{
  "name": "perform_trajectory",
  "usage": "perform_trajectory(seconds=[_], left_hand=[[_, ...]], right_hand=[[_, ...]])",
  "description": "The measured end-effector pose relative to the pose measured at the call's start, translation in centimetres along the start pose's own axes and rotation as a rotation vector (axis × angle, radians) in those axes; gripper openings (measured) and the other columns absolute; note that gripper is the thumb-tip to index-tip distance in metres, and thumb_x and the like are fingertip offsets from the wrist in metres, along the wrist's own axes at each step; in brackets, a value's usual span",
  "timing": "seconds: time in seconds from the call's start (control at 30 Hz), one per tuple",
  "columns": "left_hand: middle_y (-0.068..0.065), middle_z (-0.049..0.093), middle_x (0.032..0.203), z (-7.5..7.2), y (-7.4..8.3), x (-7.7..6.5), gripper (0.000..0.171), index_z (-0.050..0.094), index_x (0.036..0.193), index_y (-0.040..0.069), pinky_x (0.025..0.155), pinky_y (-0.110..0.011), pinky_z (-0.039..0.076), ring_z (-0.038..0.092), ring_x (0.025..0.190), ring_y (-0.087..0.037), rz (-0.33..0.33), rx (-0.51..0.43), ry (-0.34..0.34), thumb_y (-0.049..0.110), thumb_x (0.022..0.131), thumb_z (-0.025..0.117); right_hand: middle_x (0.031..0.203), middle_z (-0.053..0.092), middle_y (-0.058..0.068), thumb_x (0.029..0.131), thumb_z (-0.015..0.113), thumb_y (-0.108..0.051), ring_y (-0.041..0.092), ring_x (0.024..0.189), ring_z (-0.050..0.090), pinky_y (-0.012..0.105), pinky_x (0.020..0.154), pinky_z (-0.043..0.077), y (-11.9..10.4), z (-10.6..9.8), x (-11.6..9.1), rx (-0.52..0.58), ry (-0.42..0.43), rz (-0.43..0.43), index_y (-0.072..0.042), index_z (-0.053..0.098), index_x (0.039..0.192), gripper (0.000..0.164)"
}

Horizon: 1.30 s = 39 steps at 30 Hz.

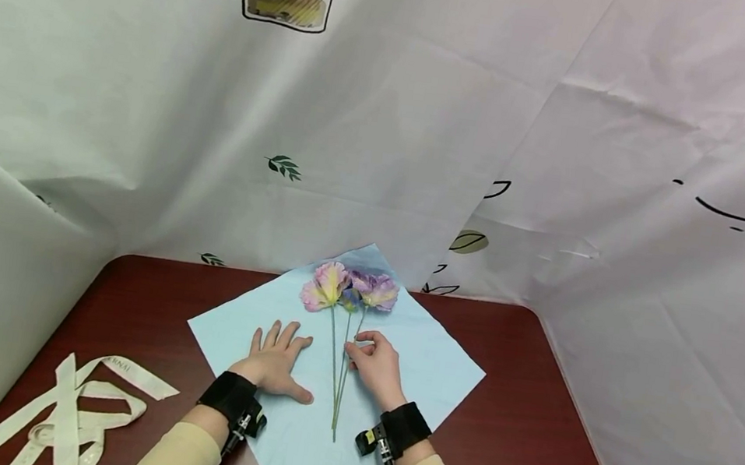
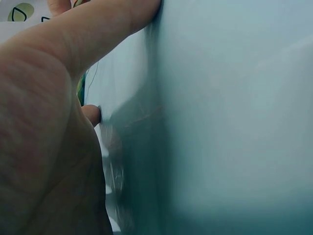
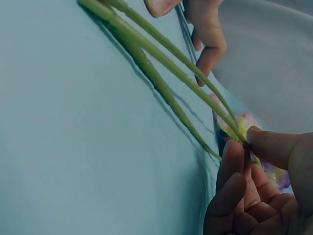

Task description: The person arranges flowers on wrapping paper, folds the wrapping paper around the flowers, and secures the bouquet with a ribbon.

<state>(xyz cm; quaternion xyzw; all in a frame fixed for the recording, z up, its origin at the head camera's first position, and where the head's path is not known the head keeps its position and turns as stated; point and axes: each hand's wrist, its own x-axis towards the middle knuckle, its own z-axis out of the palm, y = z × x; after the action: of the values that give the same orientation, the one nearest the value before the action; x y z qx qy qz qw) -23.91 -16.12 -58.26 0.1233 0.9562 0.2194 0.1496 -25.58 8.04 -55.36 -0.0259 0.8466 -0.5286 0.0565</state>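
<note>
Three artificial flowers with long green stems lie on a light blue sheet of wrapping paper, their stem ends crossing toward the front. One bloom is pink and yellow, one purple, and a smaller blue-violet one sits between them. My right hand pinches stems between thumb and fingers partway below the blooms, as the right wrist view shows close up. To the left of the stems my left hand rests on the paper with its fingers spread.
A loose cream ribbon with printed lettering lies in loops on the left of the dark red table. Behind the table hangs a pale cloth with plant drawings, which also covers both sides.
</note>
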Motion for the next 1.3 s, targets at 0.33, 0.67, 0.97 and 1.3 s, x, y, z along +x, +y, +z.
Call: perform_trajectory(seconds=[0.33, 0.67, 0.97, 1.3], left_hand=[[-0.021, 0.014, 0.176, -0.1, 0.2, 0.0, 0.113, 0.042, 0.165, 0.017, 0.121, -0.077, -0.001, 0.003, 0.160, -0.053, -0.019, 0.000, -0.010, 0.068, 0.075, 0.088], [-0.021, 0.015, 0.176, 0.2, -0.3, 0.2, 0.112, 0.043, 0.165, 0.018, 0.120, -0.077, -0.001, 0.003, 0.161, -0.053, -0.003, -0.015, 0.009, 0.067, 0.075, 0.089], [-0.020, 0.014, 0.176, 0.1, -0.4, 0.2, 0.112, 0.043, 0.165, 0.018, 0.120, -0.077, -0.001, 0.002, 0.161, -0.052, -0.002, -0.015, 0.011, 0.068, 0.075, 0.088], [-0.020, 0.015, 0.176, 0.1, -0.2, 0.0, 0.112, 0.043, 0.164, 0.018, 0.120, -0.077, -0.001, 0.002, 0.160, -0.053, 0.002, -0.022, 0.015, 0.066, 0.075, 0.089]], right_hand=[[0.084, 0.072, 0.005, 0.103, 0.075, -0.030, 0.029, 0.074, 0.073, 0.033, 0.066, 0.052, -1.8, 0.2, -0.4, -0.003, 0.064, -0.116, -0.006, 0.068, 0.127, 0.034], [0.079, 0.068, -0.001, 0.103, 0.075, -0.026, 0.013, 0.065, 0.061, 0.033, 0.064, 0.050, -1.8, 1.0, 0.4, -0.162, 0.011, -0.108, -0.008, 0.070, 0.122, 0.026], [0.080, 0.067, -0.003, 0.103, 0.075, -0.027, 0.013, 0.065, 0.060, 0.032, 0.065, 0.048, -1.7, 1.3, 0.6, -0.172, 0.016, -0.117, -0.010, 0.071, 0.123, 0.026], [0.079, 0.067, -0.003, 0.103, 0.076, -0.028, 0.013, 0.064, 0.059, 0.033, 0.063, 0.048, -1.5, 1.4, 0.7, -0.216, -0.004, -0.120, -0.011, 0.072, 0.120, 0.024]])
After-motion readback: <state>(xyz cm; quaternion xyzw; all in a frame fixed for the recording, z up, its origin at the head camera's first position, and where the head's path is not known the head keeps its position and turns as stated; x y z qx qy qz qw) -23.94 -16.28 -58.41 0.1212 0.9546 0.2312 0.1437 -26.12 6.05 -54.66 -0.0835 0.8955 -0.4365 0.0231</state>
